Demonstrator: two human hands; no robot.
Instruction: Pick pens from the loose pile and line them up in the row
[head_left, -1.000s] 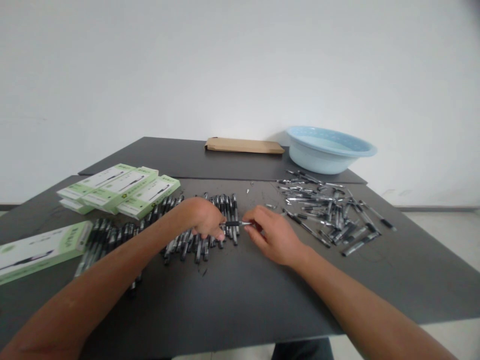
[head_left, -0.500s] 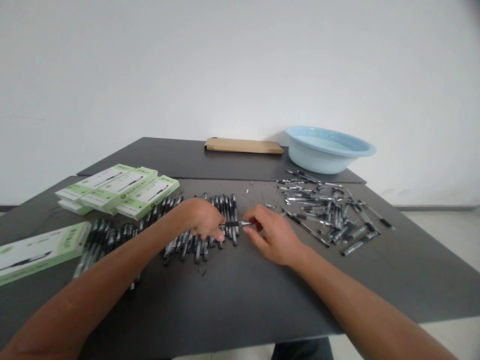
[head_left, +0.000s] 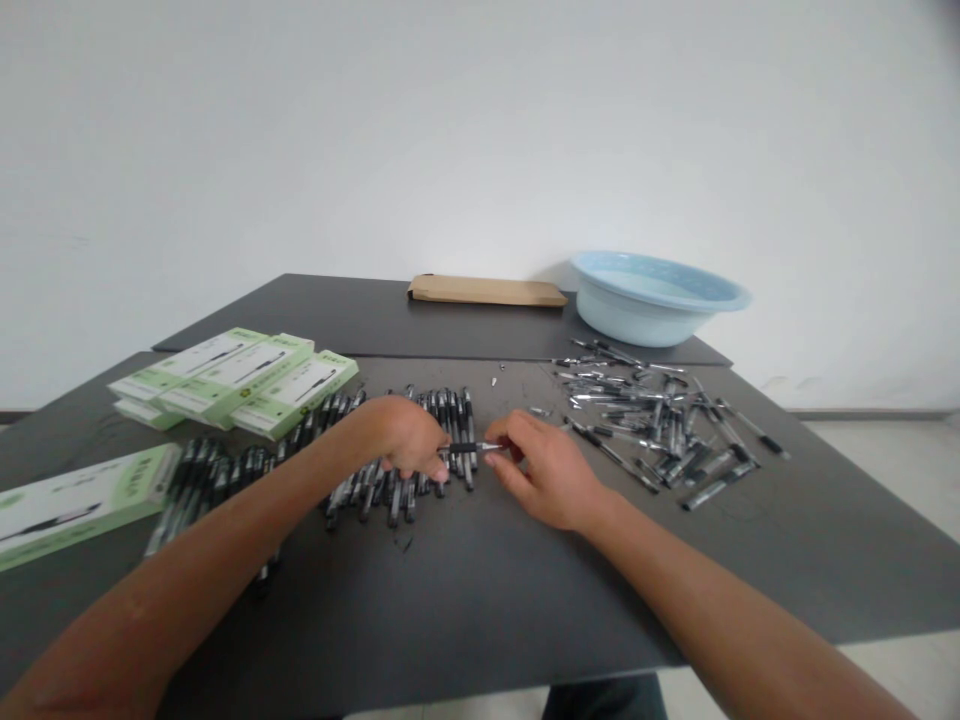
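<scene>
A pen (head_left: 463, 448) with a black grip and a silvery tip lies level between my two hands. My left hand (head_left: 414, 442) is closed round its rear part, above a row of capped pens (head_left: 397, 490). The fingertips of my right hand (head_left: 544, 468) pinch the tip end from the right. Just what the right fingertips cover is hidden. To the right of that hand lies a loose heap of pens and clear pen parts (head_left: 660, 420). Two tiny silvery pieces (head_left: 493, 381) rest on the table beyond the hands.
Green-and-white pen boxes (head_left: 247, 375) are stacked at the left, with another box (head_left: 82, 505) nearer me. More pens (head_left: 196, 480) lie beside it. A flat cardboard piece (head_left: 487, 291) and a light blue basin (head_left: 652, 305) stand at the back of the dark table (head_left: 450, 620).
Hardly anything differs. Both hands keep the same hold on the pen, and the whole view has shifted very slightly.
</scene>
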